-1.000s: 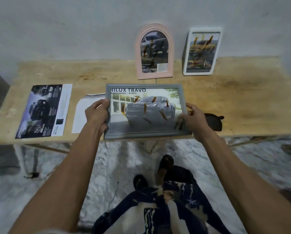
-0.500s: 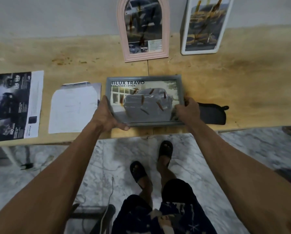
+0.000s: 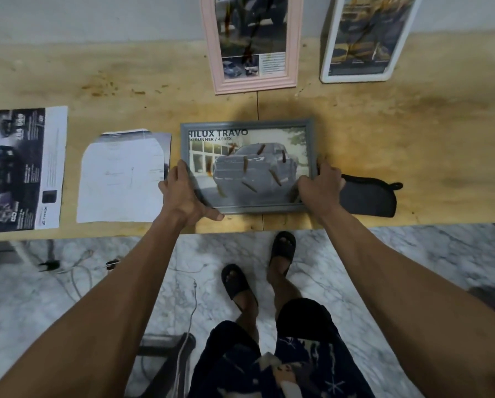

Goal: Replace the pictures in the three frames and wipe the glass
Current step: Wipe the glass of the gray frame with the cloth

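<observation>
A grey picture frame is held near the front edge of the wooden counter, roughly at its middle. Its left side is gripped by the left hand, the thumb laid along the frame's front corner, and its right side is gripped by the right hand, the fingers curled round the moulding. Whether the frame lies flat on the counter or is tilted cannot be told. The picture behind the glass shows a grey pickup truck, with the words "HILUX TRAVO" printed at the top and "RERUNNER / 4TREX" beneath. Brown smears are seen across the glass.

A pink frame and a white frame are stood against the wall at the back edge, each holding a car picture; their glass is also streaked. Left of the grey frame, a blank-backed sheet is laid over another print, and a car brochure page is laid towards the left end; its small text cannot be read. A dark zip pouch is placed just beside the right hand.
</observation>
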The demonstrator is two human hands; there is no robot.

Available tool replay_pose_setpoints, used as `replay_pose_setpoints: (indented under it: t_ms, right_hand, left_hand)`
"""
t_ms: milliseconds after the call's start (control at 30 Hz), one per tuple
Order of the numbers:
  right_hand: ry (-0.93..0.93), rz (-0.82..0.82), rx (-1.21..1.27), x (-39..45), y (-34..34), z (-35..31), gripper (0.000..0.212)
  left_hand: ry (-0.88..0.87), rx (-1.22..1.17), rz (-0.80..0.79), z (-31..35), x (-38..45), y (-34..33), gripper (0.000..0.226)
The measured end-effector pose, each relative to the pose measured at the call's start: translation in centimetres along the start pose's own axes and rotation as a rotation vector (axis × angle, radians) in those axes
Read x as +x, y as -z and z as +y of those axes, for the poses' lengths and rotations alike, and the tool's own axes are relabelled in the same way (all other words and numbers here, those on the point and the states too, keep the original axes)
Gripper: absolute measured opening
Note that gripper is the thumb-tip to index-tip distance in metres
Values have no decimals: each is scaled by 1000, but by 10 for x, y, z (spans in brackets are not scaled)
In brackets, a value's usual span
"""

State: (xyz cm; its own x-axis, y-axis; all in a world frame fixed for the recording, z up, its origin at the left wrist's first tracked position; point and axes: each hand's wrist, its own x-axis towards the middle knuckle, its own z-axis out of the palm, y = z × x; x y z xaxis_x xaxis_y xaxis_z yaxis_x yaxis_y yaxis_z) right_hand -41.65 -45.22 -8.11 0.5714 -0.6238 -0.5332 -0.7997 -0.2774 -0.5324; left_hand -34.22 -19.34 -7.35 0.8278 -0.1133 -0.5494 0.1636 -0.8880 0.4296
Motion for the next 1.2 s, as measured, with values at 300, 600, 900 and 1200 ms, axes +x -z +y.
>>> replay_pose_setpoints:
  t_ms: [300, 600, 900, 1200]
  right_hand:
    - [141, 67, -175, -11, 7, -2, 52]
    - [-65, 198, -432, -4, 39, 64, 52]
    - [35, 334, -546, 3, 18, 79, 47]
    - [232, 403, -511, 19, 41, 71, 29]
  left_hand:
    - [68, 140, -14, 10, 1, -3, 149]
    - [54, 179, -21, 4, 8, -5, 133]
    - [54, 184, -24, 1, 11, -6, 134]
    - [37, 171, -21, -3, 9, -6, 138]
